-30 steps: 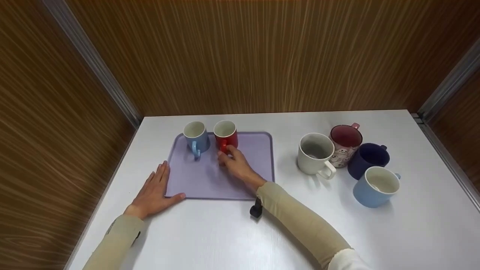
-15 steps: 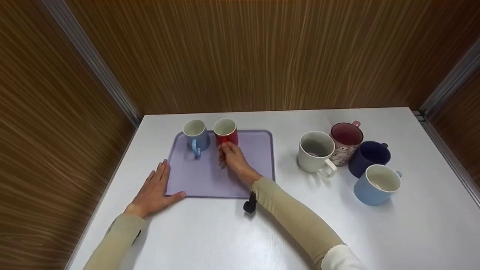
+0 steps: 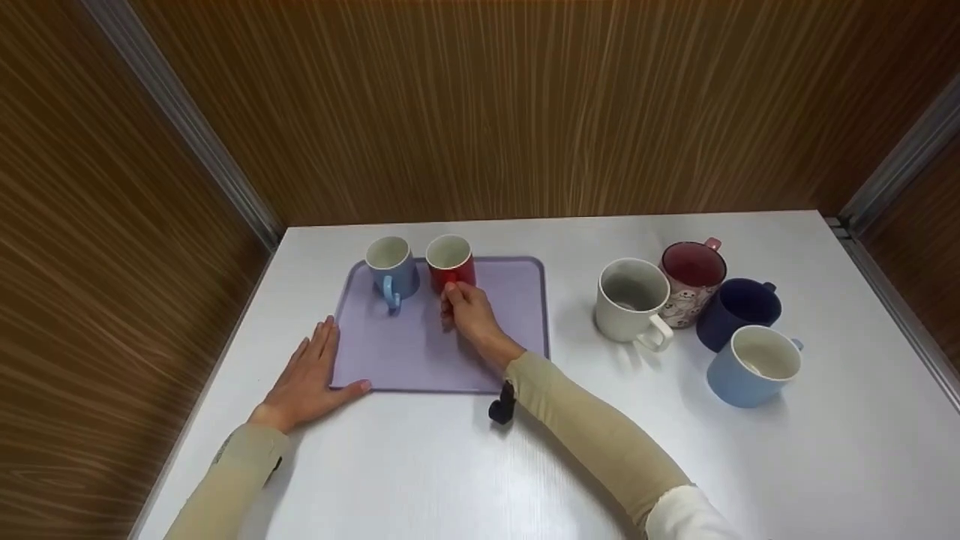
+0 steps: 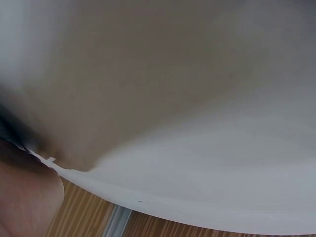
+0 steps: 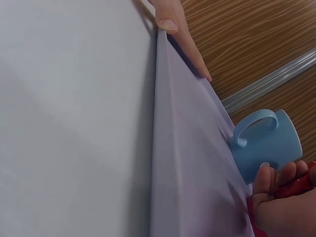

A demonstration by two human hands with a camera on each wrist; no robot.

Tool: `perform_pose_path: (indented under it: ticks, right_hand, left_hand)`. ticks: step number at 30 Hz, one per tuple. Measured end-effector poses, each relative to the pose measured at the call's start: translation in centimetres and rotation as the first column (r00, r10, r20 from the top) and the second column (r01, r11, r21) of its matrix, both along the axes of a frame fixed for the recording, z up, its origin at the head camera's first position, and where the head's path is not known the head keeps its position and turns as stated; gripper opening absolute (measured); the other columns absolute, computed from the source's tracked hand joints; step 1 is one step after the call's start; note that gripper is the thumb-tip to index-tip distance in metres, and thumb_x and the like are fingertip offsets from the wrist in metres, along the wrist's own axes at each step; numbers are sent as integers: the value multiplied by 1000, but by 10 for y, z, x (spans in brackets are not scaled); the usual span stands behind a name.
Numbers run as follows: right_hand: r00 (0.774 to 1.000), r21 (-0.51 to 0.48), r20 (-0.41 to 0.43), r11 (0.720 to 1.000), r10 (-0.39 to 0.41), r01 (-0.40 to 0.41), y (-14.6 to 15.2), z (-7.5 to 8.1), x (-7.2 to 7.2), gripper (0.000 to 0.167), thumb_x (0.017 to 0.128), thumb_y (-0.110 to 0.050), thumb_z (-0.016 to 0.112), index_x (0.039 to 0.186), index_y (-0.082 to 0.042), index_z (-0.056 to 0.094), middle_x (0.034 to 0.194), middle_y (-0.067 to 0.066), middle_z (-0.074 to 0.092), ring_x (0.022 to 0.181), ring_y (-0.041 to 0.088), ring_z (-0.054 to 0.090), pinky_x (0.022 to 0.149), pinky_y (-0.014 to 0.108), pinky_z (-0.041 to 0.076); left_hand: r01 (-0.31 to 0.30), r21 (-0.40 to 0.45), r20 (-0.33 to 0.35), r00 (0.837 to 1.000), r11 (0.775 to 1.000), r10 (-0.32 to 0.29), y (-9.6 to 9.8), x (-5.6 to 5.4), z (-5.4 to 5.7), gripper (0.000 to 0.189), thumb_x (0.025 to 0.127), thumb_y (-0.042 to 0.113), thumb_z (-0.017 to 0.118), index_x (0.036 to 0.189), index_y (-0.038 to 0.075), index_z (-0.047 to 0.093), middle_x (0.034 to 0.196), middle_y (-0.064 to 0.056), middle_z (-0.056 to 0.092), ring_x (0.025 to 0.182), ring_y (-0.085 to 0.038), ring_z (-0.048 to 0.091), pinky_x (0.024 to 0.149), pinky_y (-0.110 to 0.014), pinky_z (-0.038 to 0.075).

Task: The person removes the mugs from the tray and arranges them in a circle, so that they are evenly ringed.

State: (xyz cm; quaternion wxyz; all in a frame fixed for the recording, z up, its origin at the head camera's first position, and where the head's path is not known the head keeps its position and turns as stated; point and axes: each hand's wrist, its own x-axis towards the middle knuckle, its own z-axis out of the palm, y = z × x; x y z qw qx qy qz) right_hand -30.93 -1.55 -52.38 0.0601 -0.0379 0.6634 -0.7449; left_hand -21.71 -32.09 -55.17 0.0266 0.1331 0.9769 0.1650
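Observation:
On the lilac tray (image 3: 405, 352) stand two mugs, both upright near its far edge. My right hand (image 3: 472, 315) grips the handle of the red mug (image 3: 459, 274); in the right wrist view its fingers (image 5: 264, 180) curl at that red handle. Just left of it is a light blue mug (image 3: 401, 277) with its handle toward me, also seen in the right wrist view. My left hand (image 3: 304, 379) lies flat with straight fingers at the tray's left front corner, its thumb on the front edge. The left wrist view is mostly blurred.
Right of the tray, on the white table (image 3: 420, 465), several mugs stand close together: a white mug (image 3: 622, 319), a pink patterned mug (image 3: 681, 304), a dark blue mug (image 3: 716, 322) and a pale blue mug (image 3: 739, 379). Wood-grain panels (image 3: 480, 112) enclose the table's back and sides.
My right hand has closed its fingers on the red mug's handle, which it was only reaching at first. The mugs, the tray and my left hand keep their places.

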Motion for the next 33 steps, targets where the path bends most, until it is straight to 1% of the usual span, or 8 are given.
perform_pose_path:
  ticks: [3,6,12,15,19,25,31,33]
  right_hand:
    - [1000,3,-2,1000,-7,7,3,-1,1,35,114,-16,51,94,9,63,75,5,59,64,15,59,60,27,54]
    - [1000,13,-9,1000,2,-2,7,2,2,35,114,-17,52,95,9,64,76,6,60,65,18,60,60,29,55]
    - [1000,25,-16,999,24,-23,16,12,8,34,114,-16,52,95,9,64,80,10,60,69,19,59,63,31,53]
    - [999,46,-22,998,32,-31,21,19,12,34,114,-17,52,96,10,64,79,8,60,70,16,59,65,29,53]
    - [997,73,-35,995,68,-66,32,26,18,37,114,-19,52,100,13,64,78,3,60,71,14,59,67,30,53]
    - [992,51,-34,991,123,-121,51,35,27,33,114,-18,51,93,4,64,81,4,60,73,15,60,69,30,54]
    - [977,8,-26,978,211,-211,69,48,40,34,115,-18,50,99,10,60,83,7,60,76,17,59,67,26,52]
    - [970,14,-36,971,239,-238,77,51,45,33,115,-18,50,97,8,60,84,7,59,76,18,59,67,26,52]
  left_hand:
    - [5,6,-16,1000,1000,-5,0,1,0,123,93,74,65,168,-8,12,179,-23,6,166,-41,6,134,-59,10]
    - [8,8,-22,1000,1000,-7,1,1,0,123,93,73,65,167,-9,12,178,-24,7,166,-42,7,134,-60,10]
    - [1,0,6,1000,1000,-1,1,1,0,124,93,75,64,168,-7,8,179,-22,3,167,-40,4,134,-59,8]
    - [-1,-3,21,1000,1000,1,1,0,0,125,93,75,64,168,-6,7,180,-21,2,167,-39,3,135,-58,7]
    - [-4,-10,25,1000,1000,4,-1,0,0,125,93,75,64,168,-6,7,180,-21,1,167,-39,2,135,-58,7]
    - [-1,-12,26,1000,1000,2,-1,-1,1,125,93,75,64,168,-7,7,179,-22,1,167,-40,2,134,-59,7]
    - [-3,-25,24,1000,1000,4,-2,-2,-1,125,92,77,63,169,-5,7,180,-21,1,167,-38,1,135,-59,7]
    - [-1,-21,29,1000,1000,2,-1,-2,-2,125,93,77,62,169,-5,6,180,-21,1,167,-39,1,134,-59,7]
